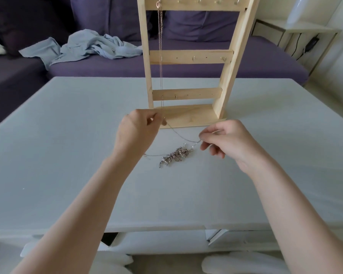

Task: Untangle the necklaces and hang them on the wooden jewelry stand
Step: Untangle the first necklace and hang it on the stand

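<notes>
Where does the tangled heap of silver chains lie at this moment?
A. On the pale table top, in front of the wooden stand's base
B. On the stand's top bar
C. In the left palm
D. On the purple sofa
A: the tangled heap of silver chains rests on the pale table top, nearer the person than the wooden jewelry stand, between the left hand and right hand.

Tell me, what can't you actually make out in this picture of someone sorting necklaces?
- Head view: the top of the wooden jewelry stand is cut off by the upper edge, so the hook holding the hanging rose-gold chain barely shows.
- The tangled pile of necklaces is too small to count its chains.
- The left hand and right hand pinch a thin silver chain; their fingers hide its ends.
</notes>
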{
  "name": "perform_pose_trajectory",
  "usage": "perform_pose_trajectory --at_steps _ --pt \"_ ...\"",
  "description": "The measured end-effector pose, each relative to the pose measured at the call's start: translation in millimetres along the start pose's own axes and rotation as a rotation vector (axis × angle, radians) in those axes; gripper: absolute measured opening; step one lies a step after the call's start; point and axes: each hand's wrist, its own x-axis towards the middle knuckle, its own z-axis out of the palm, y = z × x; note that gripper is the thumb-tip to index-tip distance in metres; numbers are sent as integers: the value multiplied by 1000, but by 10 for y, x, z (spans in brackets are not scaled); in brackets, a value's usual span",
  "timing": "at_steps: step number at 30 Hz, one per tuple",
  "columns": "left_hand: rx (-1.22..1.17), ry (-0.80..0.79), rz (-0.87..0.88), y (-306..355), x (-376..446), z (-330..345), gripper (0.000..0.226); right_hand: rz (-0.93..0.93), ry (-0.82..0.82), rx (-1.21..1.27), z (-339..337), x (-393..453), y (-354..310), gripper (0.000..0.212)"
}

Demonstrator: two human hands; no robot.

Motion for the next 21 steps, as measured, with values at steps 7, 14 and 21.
perform_pose_trajectory --at_steps 7,14,21 --pt "-605 -245 -251 273 -141 179 38 -75 -279 298 135 -64 -207 20" --pt "-594 -183 -294 203 -38 56 33 -63 -355 433 8 -76 -198 24" --pt "-579 -193 -276 211 -56 56 33 -172 -157 183 62 -93 -145 11"
